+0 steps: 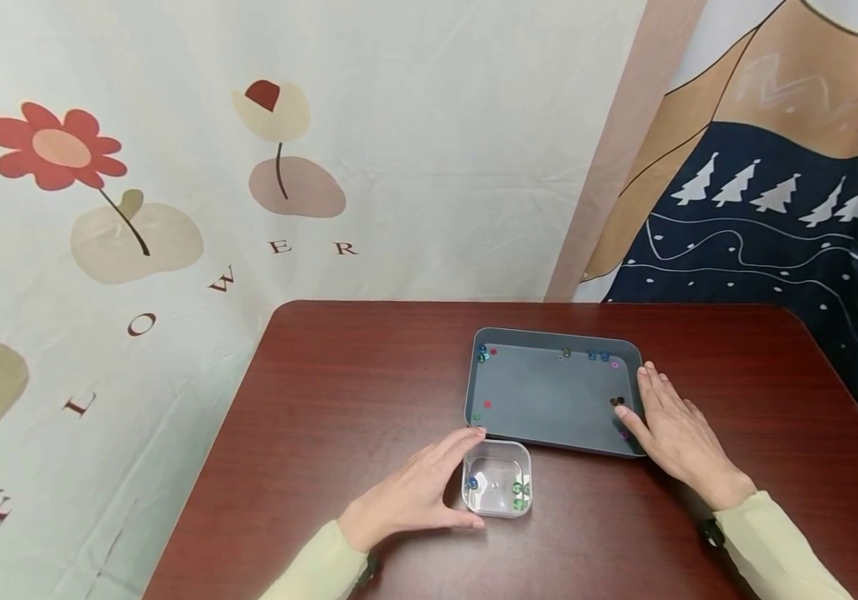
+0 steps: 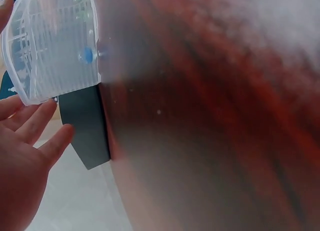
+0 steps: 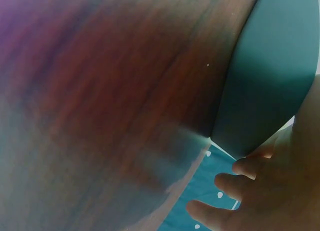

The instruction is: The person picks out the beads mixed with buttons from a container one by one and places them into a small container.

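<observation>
A clear plastic box [image 1: 496, 502] stands on the table, holding a blue marble [image 1: 472, 482] and several green marbles [image 1: 519, 490]. My left hand [image 1: 420, 483] spans its left side, fingers near the far corner and thumb by the near edge; firm contact cannot be told. Beyond the box lies a grey tray [image 1: 549, 392]. Along its right wall rests my right hand [image 1: 680, 437], fingers extended outside and thumb over the rim. Inside the tray are dark blue marbles [image 1: 598, 356] and small red pieces [image 1: 487, 404], with dark brown pieces [image 1: 618, 401] near the right thumb.
The reddish-brown wooden table [image 1: 346, 375] extends around the tray and box. Behind it hangs a pale cloth [image 1: 429, 125] with flower prints, and a navy cloth [image 1: 759, 225] with white trees covers the right side.
</observation>
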A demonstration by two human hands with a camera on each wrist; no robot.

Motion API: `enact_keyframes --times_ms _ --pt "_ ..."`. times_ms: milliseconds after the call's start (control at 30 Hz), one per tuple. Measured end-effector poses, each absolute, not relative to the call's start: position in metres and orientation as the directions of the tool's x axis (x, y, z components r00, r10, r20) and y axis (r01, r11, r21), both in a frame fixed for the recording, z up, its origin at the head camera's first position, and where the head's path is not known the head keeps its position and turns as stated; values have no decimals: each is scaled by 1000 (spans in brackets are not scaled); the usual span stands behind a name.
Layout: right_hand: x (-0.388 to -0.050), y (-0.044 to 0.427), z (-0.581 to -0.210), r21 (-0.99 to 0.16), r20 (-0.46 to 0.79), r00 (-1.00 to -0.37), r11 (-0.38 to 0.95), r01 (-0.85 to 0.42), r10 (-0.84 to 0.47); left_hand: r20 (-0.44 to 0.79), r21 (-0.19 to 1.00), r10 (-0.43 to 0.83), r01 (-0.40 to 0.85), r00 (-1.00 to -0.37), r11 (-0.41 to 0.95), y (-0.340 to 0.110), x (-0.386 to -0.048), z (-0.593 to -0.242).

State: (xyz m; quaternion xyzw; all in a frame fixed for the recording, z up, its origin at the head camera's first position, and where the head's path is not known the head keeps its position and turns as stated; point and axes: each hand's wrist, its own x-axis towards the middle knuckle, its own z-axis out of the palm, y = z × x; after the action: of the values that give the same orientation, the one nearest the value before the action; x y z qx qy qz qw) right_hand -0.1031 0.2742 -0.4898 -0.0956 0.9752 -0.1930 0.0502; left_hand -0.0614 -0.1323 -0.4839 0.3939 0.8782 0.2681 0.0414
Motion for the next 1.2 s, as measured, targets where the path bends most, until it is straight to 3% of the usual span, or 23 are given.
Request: enact_keyframes --times_ms 367,533,733,1200 --pt "-103 273 -483 -384 -49 -977 907 -172 -206 22 563 666 560 -746 608 -131 -61 -474" --pt "-111 260 -463 -358 90 -969 900 -247 -230 23 556 656 555 -754 618 -132 -62 -474" --pt "-130 225 -442 -345 260 -904 842 -414 -338 32 553 656 560 -754 617 -132 -64 -474" --pt "-176 155 -441 -431 244 -838 719 -545 -488 67 493 731 660 -679 567 -125 -69 -469"
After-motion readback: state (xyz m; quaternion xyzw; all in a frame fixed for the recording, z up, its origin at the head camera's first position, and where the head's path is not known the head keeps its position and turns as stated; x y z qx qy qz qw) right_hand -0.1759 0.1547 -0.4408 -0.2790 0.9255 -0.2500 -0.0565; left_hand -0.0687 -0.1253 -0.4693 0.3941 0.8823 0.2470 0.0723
